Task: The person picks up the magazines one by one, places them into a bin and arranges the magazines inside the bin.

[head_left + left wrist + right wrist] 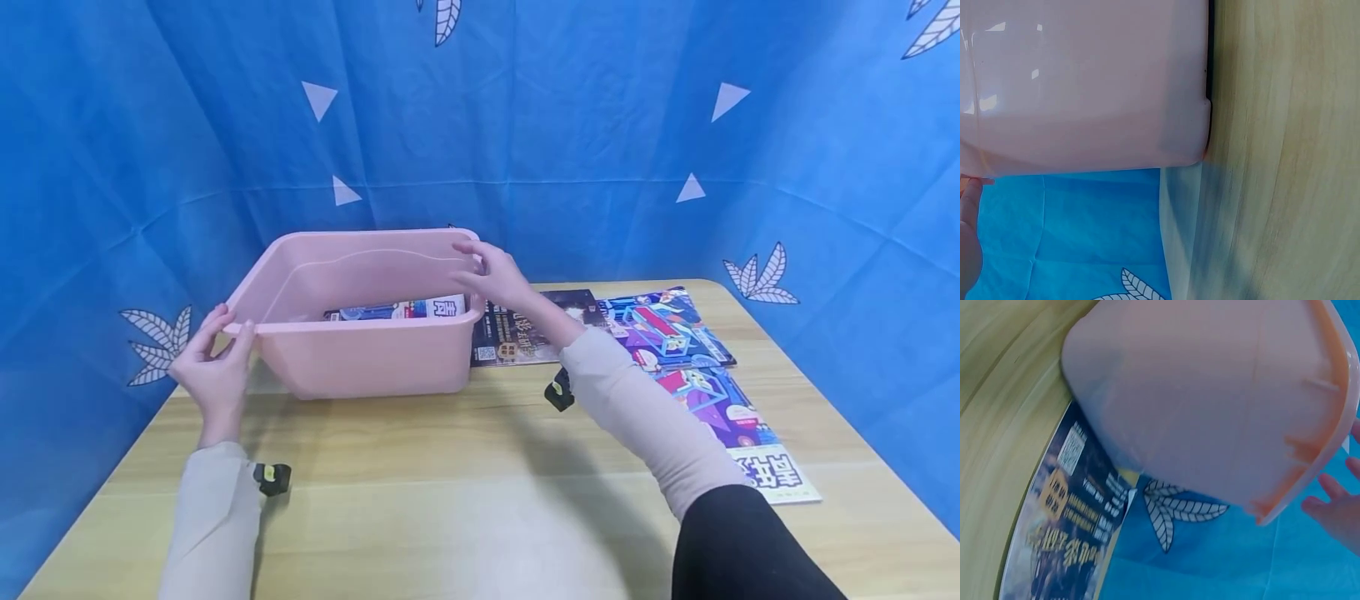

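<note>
A pink plastic bin stands on the wooden table, with a magazine lying inside it. At its front left corner my left hand pinches the rim between thumb and fingers; the left wrist view catches only a bit of that hand beside the bin's wall. My right hand is at the right end, its fingers spread and loosely bent over the rim. In the right wrist view, the fingertips show just off the rim of the bin.
A dark magazine lies right of the bin, close against its base. Further right, two colourful magazines overlap along the table's right side, partly behind my right sleeve. Blue cloth with leaf prints hangs around the table.
</note>
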A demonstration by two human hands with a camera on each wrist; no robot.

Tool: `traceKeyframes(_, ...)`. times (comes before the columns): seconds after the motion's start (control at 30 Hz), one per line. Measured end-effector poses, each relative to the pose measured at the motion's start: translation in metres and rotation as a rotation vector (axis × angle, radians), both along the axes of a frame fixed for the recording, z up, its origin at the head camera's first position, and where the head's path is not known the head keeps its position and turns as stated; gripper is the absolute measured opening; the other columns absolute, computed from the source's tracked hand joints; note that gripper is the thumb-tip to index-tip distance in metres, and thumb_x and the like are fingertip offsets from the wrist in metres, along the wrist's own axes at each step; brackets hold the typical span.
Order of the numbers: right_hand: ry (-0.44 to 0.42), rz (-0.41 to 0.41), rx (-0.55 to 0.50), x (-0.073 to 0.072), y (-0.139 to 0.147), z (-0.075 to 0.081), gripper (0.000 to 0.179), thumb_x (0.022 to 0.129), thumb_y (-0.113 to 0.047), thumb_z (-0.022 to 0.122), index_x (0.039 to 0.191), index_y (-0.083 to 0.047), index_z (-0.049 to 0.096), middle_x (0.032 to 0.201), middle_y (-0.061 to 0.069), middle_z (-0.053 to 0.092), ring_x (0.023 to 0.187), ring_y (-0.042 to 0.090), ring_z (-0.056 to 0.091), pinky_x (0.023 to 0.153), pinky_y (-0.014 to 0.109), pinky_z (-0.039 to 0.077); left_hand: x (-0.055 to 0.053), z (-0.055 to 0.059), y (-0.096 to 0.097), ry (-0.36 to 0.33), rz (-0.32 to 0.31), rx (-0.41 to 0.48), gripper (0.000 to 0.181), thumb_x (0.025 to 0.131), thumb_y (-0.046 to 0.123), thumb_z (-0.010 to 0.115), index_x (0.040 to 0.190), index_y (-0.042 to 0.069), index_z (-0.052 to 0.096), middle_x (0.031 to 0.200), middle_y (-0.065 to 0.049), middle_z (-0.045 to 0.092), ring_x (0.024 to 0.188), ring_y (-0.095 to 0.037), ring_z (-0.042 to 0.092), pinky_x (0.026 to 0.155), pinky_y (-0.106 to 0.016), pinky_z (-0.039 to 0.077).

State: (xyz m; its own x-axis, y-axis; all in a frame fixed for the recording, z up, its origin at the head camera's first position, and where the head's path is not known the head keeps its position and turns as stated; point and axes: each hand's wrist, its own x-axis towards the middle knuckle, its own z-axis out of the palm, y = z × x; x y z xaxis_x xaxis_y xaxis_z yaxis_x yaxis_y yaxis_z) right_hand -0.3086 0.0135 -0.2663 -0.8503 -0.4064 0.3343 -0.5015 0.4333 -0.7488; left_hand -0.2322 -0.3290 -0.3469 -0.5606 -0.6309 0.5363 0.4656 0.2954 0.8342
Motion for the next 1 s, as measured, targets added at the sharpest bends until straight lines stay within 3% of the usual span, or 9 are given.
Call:
traceKeyframes(0.13, 0.027, -0.008, -0.019, -0.001, 0.011, -0.003, 0.048, 0.085, -0.014, 0.061, 0.127, 0.002, 0.046, 0.129, 0.013, 0.047, 0.122, 0.021, 0.039, 0.100, 0.029, 0.031, -0.002, 0.000, 0.001, 0.036, -0.008, 0.023, 0.028, 0.070, 0.003, 0.073, 0.095, -0.005, 0.067, 0.108, -0.010, 0.062, 0.104, -0.017, 0.055, 0.075, -0.021, 0.049)
traceKeyframes(0.47, -0.012, -0.052, -0.032, 0.013, 0.027, -0.006, 0.046, 0.085, -0.014, 0.061, 0.125, 0.003, 0.047, 0.127, 0.016, 0.048, 0.120, 0.025, 0.039, 0.100, 0.038, 0.032, -0.003, -0.003, -0.001, 0.048, -0.016, 0.028, 0.027, 0.070, 0.003, 0.073, 0.096, -0.003, 0.068, 0.108, -0.010, 0.062, 0.105, -0.018, 0.055, 0.075, -0.021, 0.048)
traceKeyframes(0.57, -0.003, -0.073, -0.044, 0.013, 0.031, -0.009, 0.045, 0.084, -0.014, 0.062, 0.124, 0.003, 0.048, 0.126, 0.017, 0.049, 0.120, 0.026, 0.040, 0.100, 0.039, 0.031, -0.003, -0.003, -0.001, 0.054, -0.019, 0.025, 0.026, 0.071, 0.003, 0.072, 0.096, -0.004, 0.068, 0.107, -0.010, 0.063, 0.105, -0.018, 0.055, 0.075, -0.022, 0.049)
traceKeyframes(0.63, 0.012, -0.088, -0.040, 0.006, 0.037, -0.018, 0.046, 0.084, -0.016, 0.063, 0.124, 0.001, 0.049, 0.126, 0.015, 0.049, 0.120, 0.024, 0.040, 0.100, 0.037, 0.031, -0.004, -0.002, 0.000, 0.060, -0.021, 0.031, 0.026, 0.070, 0.002, 0.072, 0.095, -0.005, 0.067, 0.107, -0.010, 0.063, 0.105, -0.019, 0.055, 0.075, -0.023, 0.049)
traceKeyframes(1.0, -0.019, -0.146, -0.010, 0.004, 0.067, -0.034, 0.046, 0.085, -0.018, 0.061, 0.125, 0.001, 0.048, 0.128, 0.014, 0.047, 0.121, 0.024, 0.038, 0.101, 0.038, 0.030, -0.004, -0.004, -0.002, 0.059, -0.011, 0.020, 0.026, 0.071, 0.003, 0.072, 0.096, -0.005, 0.067, 0.107, -0.011, 0.062, 0.105, -0.018, 0.055, 0.075, -0.022, 0.049)
